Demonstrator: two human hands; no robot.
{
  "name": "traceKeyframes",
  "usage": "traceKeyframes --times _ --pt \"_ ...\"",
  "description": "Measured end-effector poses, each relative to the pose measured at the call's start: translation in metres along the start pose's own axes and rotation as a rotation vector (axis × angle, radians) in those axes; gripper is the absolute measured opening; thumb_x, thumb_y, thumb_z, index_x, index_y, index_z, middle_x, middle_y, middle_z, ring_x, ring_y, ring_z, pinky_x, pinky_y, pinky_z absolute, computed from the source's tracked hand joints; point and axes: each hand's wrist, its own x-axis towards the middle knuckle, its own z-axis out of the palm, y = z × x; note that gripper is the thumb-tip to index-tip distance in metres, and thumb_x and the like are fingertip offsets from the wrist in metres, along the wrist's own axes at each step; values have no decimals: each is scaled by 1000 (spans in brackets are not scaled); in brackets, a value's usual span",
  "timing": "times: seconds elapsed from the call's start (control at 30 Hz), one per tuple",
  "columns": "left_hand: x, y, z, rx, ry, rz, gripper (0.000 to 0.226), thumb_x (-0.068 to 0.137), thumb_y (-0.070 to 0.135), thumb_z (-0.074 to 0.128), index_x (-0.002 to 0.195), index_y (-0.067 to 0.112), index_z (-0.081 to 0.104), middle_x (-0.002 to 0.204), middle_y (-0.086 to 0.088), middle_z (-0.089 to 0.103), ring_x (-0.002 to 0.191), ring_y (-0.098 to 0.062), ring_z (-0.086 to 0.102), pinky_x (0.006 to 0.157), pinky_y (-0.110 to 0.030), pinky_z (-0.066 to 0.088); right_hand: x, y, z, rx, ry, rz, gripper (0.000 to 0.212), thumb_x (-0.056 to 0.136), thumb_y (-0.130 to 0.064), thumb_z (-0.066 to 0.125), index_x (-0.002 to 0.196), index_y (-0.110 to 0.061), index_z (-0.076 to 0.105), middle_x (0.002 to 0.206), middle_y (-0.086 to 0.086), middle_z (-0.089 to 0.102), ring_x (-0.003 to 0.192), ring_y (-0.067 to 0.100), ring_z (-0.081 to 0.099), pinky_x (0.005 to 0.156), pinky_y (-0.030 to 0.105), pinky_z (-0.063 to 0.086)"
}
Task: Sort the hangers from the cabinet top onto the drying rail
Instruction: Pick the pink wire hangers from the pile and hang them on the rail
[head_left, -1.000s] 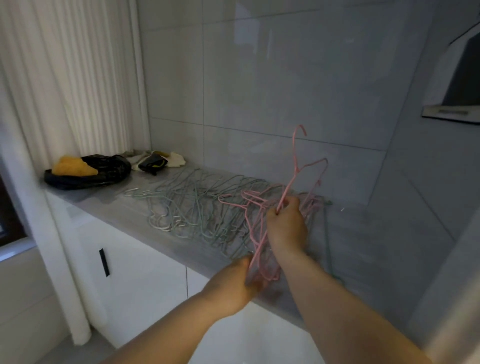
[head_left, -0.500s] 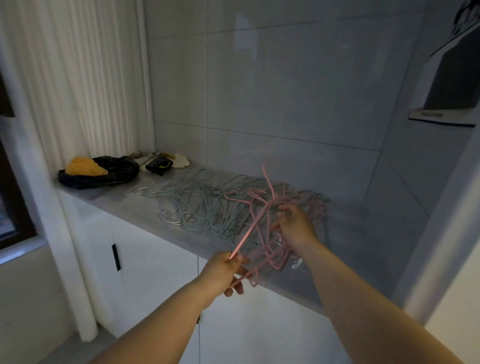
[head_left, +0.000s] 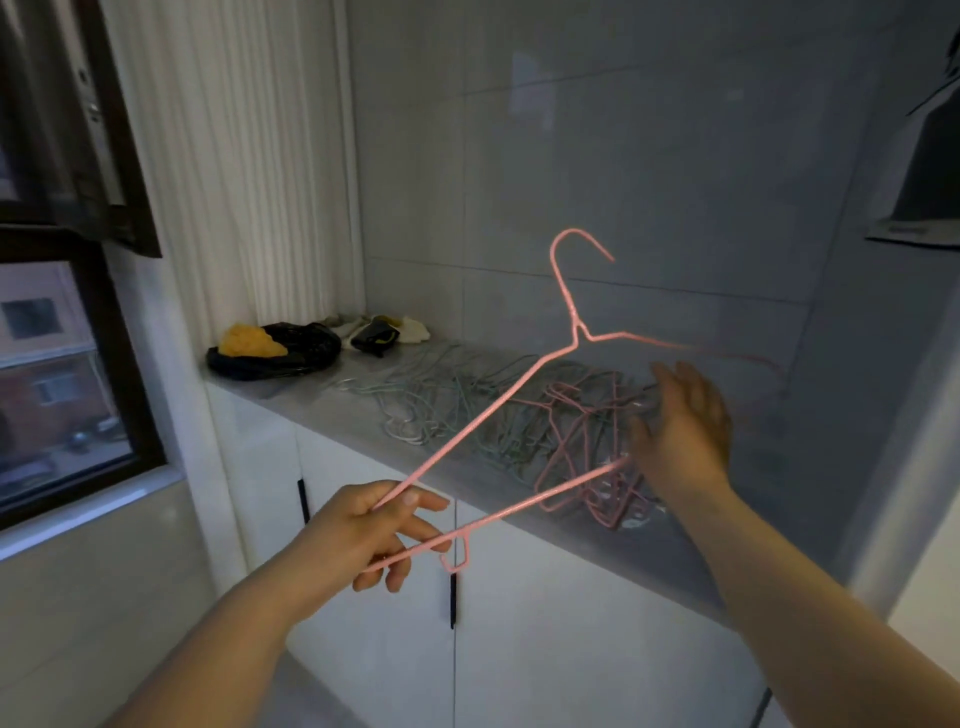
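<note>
A: The left hand (head_left: 374, 530) pinches the pink hanger (head_left: 488, 415) at its corner, thumb and fingers curled on the wire, with the hook toward twelve o'clock.

B: Is it clear of the tangled pile (head_left: 447, 395) on the cabinet top (head_left: 311, 397)?

A: It seems so. The right hand (head_left: 680, 431), at three o'clock, is spread and holds nothing. It should steady the far shoulder so nothing snags. The rail is out of view.
</note>
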Motion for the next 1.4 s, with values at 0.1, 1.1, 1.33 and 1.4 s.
traceKeyframes --times 0.1,1.1,1.33,1.4 --pt "-34 5 -16 58 30 5 25 94 23 39 89 21 64 79 -3 75 36 -10 51 32 -14 30 -11 -11 -9 -11 128 -80 57 82 -8 60 135 -2 39 141 23 38 134 38 28 107 37 13" --pt "-585 53 27 220 706 -298 20 95 14 41 90 19 60 56 3 68 34 -8 54 33 -15 37 -373 -210 -185 629 -594 -1034 21 92 -25 52 105 -18 68 105 -2 70 95 16 62 71 18 34" --pt "-771 66 9 182 1034 -390 25 94 7 42 79 13 61 40 4 53 26 -6 36 30 -13 24 -512 -335 -243 595 -707 -1308 26 96 -30 39 111 -22 59 113 -1 64 104 18 56 82 26 40" --pt "-827 65 1 126 1115 -394 25 93 5 43 78 9 62 40 3 50 25 -7 33 30 -12 22 -558 -371 -263 570 -733 -1384 28 97 -30 36 112 -21 57 114 0 62 105 19 55 83 28 40"
